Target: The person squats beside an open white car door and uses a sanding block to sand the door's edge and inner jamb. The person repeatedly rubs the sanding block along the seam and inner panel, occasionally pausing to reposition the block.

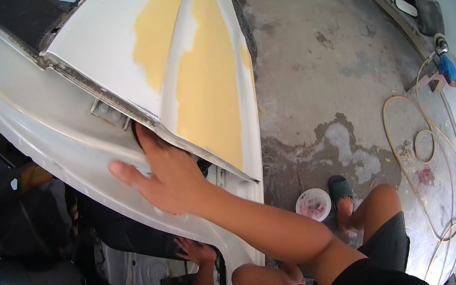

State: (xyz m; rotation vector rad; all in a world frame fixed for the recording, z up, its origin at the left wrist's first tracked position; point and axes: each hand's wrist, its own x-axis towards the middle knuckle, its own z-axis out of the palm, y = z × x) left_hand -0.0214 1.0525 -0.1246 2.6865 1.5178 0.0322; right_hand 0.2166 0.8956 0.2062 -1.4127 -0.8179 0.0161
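Bright, diffuse light on concrete floor [299, 68] and white bodywork [96, 33]; car interior [117, 228] dim; straight edges bowed toward blue-fringed black margins.

The right hand [173, 172] stretches leftward, thumb spread, fingertips hidden, while the left hand [199, 253] splays its fingers.

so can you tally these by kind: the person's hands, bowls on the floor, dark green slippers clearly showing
Right hand and left hand: 2
White bowl: 1
Dark green slipper: 1
Total: 4
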